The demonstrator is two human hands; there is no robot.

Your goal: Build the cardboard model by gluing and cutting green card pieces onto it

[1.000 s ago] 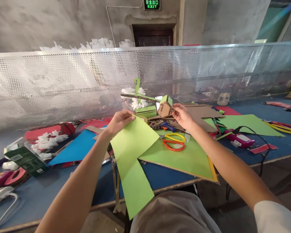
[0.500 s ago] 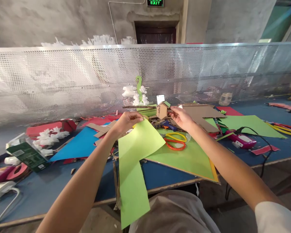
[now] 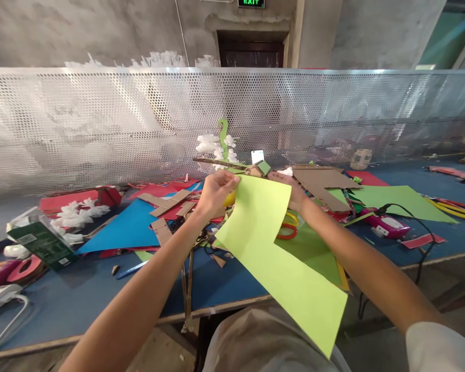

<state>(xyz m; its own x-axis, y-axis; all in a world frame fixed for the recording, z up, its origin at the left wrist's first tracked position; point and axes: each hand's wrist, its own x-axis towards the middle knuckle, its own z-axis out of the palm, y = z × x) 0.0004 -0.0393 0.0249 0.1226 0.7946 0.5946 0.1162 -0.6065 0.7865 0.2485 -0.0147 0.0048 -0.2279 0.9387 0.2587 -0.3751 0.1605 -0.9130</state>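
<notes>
My left hand (image 3: 216,190) pinches the top left corner of a light green paper sheet (image 3: 279,253), an L-shaped piece that hangs down over the table edge toward my lap. Something yellow shows under its fingers. My right hand (image 3: 292,188) is closed at the sheet's top right edge, partly hidden behind the paper. Just beyond both hands lies a small cardboard piece with a green face (image 3: 260,169) and a stick (image 3: 213,163). Yellow and orange scissors (image 3: 290,226) peek out from behind the sheet.
The blue table (image 3: 81,294) carries blue paper (image 3: 127,231), red sheets, cardboard strips (image 3: 168,202), brown cardboard (image 3: 321,181), green sheets (image 3: 401,199), a pink glue gun with cord (image 3: 383,223), white tissue flowers (image 3: 81,214) and a green box (image 3: 39,245). A perforated metal screen (image 3: 139,124) stands behind.
The green sheet swung to the right and now hangs over my lap. My left hand moved right toward my right hand, which let go of the cardboard piece and took the sheet's edge.
</notes>
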